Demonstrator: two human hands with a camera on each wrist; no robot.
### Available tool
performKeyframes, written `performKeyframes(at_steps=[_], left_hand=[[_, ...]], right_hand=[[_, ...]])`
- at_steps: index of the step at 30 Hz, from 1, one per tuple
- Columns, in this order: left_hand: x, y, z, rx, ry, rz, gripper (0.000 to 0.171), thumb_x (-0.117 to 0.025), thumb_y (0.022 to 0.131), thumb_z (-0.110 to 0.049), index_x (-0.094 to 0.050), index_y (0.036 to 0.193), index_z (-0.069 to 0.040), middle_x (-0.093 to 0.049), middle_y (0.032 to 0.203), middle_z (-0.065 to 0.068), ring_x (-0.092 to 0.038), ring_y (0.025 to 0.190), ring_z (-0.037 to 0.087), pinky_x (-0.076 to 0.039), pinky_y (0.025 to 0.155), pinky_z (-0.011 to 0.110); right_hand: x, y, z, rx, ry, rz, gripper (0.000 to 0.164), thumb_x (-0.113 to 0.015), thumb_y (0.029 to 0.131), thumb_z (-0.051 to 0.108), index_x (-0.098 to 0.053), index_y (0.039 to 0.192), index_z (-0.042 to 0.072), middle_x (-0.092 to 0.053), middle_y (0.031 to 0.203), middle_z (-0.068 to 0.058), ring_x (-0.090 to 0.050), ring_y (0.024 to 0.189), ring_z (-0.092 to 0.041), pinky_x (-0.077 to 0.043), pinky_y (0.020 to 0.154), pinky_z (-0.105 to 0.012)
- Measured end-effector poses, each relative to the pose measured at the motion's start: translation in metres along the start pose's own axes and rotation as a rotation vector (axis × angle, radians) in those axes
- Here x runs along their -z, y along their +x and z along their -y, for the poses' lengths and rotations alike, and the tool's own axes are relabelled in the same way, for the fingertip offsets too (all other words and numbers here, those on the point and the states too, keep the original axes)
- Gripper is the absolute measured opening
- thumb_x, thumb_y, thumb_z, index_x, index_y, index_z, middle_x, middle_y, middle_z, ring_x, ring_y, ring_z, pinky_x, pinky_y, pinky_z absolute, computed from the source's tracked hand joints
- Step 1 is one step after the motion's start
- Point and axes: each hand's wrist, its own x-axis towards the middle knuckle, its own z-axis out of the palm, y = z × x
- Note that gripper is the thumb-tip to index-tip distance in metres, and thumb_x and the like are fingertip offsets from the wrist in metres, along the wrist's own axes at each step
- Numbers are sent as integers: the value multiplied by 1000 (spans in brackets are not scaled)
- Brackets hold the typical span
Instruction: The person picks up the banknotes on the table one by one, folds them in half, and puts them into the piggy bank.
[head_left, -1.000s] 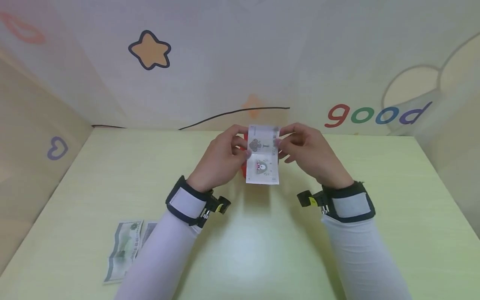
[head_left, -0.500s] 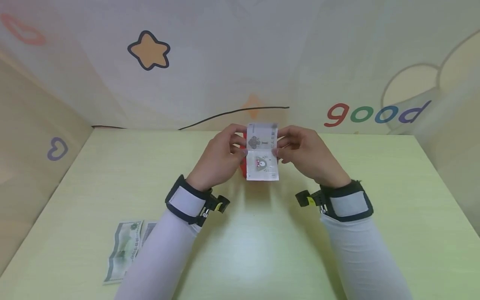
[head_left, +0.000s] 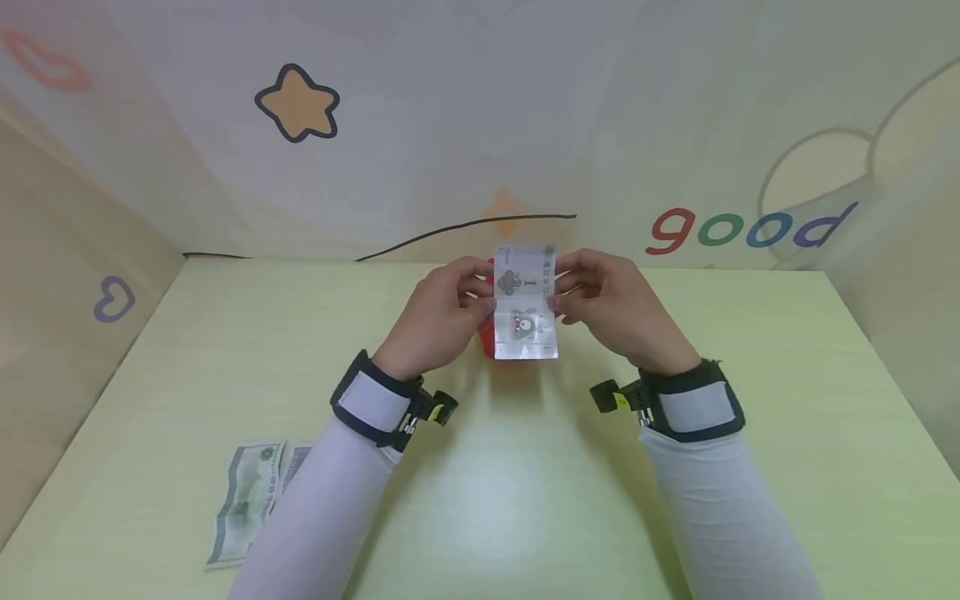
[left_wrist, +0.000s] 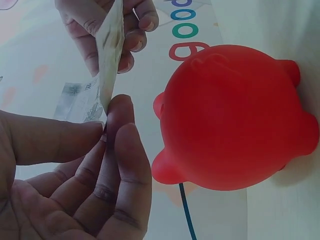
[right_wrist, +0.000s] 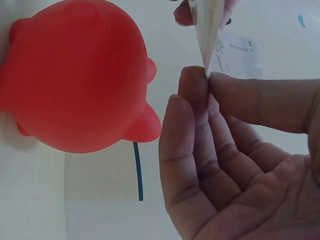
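A pale banknote (head_left: 525, 287) printed with a small cartoon figure is held up between my two hands, with a crease across its middle. My left hand (head_left: 438, 317) pinches its left edge between thumb and fingers. On the right edge, my right hand (head_left: 618, 304) pinches it the same way. Behind and below the note stands a round red piggy bank (left_wrist: 235, 120), mostly hidden in the head view but large in both wrist views. Neither hand touches the piggy bank. Whether it has a slot on top cannot be seen clearly.
A greenish banknote (head_left: 246, 504) lies flat at the table's front left. Beside it a second, purplish note (head_left: 295, 462) is partly covered by the left sleeve. A printed backdrop (head_left: 450, 125) rises behind the pale green table (head_left: 787, 467).
Both hands have kept their pinch on the banknote. Its lower half has tipped up a little, so its bottom edge sits slightly higher and catches more light. The right hand has shifted slightly left.
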Motion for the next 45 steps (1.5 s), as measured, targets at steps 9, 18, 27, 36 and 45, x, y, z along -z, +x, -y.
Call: performKeyframes(at_steps=[9,18,27,36,45], left_hand=[[1,-2,1,3,1,-11,34,-61,102,-6,-60,136,-7,-72,119,10,-70,105,26,-58,96,40],[2,-2,1,-2,-45,-26,25,-60,102,-5,-59,127,-10,-72,118,11,-70,104,28,-59,91,41],[2,-2,2,-42,-59,-32,23,-60,101,-1,-60,121,-9,-72,119,12,-72,102,28,-59,87,39],[3,-3,0,-49,-59,-36,16,-59,101,-1,-65,112,-11,-71,119,9,-70,101,29,-60,84,38],[4,-3,0,-47,-26,-37,17,-56,102,-2,-70,109,-10,-71,115,7,-67,94,26,-56,75,32]], right_hand=[[-2,1,-2,-13,12,3,38,-60,98,-2,-58,135,4,-69,117,-17,-69,96,-31,-60,82,-29],[-5,1,-3,-16,24,-4,34,-59,99,-1,-59,132,4,-69,118,-16,-68,103,-38,-60,85,-31],[-3,0,-2,12,5,-20,27,-59,99,0,-62,126,5,-70,116,-15,-68,93,-29,-59,85,-32],[-1,-2,0,26,-22,-20,17,-61,102,6,-69,117,8,-70,117,-12,-68,100,-31,-58,92,-40],[-1,-3,2,29,-18,-14,13,-62,102,9,-71,112,8,-69,118,-12,-66,107,-29,-56,99,-46]])
